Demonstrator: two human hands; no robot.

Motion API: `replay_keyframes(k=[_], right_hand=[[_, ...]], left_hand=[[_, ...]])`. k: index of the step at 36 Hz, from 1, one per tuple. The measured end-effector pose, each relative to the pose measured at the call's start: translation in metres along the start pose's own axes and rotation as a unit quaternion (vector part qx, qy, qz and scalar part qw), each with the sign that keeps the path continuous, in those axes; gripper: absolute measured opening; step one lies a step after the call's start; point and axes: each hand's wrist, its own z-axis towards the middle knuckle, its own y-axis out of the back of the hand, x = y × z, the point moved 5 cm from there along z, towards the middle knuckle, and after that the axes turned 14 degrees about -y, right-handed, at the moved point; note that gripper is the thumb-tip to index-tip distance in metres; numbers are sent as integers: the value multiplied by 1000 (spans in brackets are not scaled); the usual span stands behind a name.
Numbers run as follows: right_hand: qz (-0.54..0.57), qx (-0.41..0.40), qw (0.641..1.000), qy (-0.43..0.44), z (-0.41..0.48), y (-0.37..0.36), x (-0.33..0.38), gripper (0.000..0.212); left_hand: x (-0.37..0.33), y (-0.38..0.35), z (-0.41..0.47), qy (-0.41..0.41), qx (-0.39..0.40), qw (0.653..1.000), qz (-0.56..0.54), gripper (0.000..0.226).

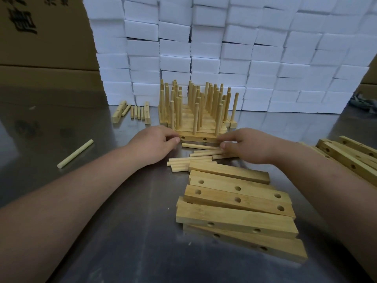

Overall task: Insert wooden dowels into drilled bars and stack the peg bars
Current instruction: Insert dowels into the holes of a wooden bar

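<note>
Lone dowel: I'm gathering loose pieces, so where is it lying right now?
In the head view the lone dowel lies flat on the metal table at far left, alone, outside the left hand and forearm.

I log: steel counter (122,221); white foam blocks (265,58) stacked wall-like at counter's back; printed cardboard boxes (40,41) back left.

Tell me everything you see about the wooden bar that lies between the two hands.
The drilled bar is pale wood, long and flat-sided, standing on its narrow edge on the metal table, two empty holes facing the camera. It sits just in front of the finished peg bars. The left hand grips its left end; the right hand touches its right end.
</note>
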Motion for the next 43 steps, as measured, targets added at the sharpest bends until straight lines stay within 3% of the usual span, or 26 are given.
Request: replay_keyframes(k=[4,8,12,16,22,24,26,29,33,43], right_hand=[[-84,-65,990,-90,7,26,-19,40],[-116,-103,966,-208,19,48,-66,25],[-119,-102,949,-274,19,49,-103,16],[-102,-84,947,-293,19,40,-110,21],[-122,-68,961,-239,11,39,-78,31],[-123,-34,979,-158,-2,44,-47,39],[-81,49,994,-60,-27,43,-7,37],[-121,137,982,47,-62,30,43,44],[-237,134,960,69,-70,6,62,60],[-268,163,948,61,-72,-1,58,84]], left_hand=[[-22,-4,1,-51,27,998,-27,33],[-41,-10,1,-106,72,992,-22,33],[-45,-11,-1,-113,82,990,-33,31],[-46,-11,-2,-106,94,988,-52,33],[-53,-8,-4,-122,109,985,-59,37],[-56,-6,-4,-129,100,984,-73,35],[-58,-6,-3,-132,104,983,-72,31],[-62,-10,-3,-137,119,982,-57,24],[-60,-11,-3,-124,123,983,-57,20],[-55,-9,-3,-101,124,985,-58,18]])
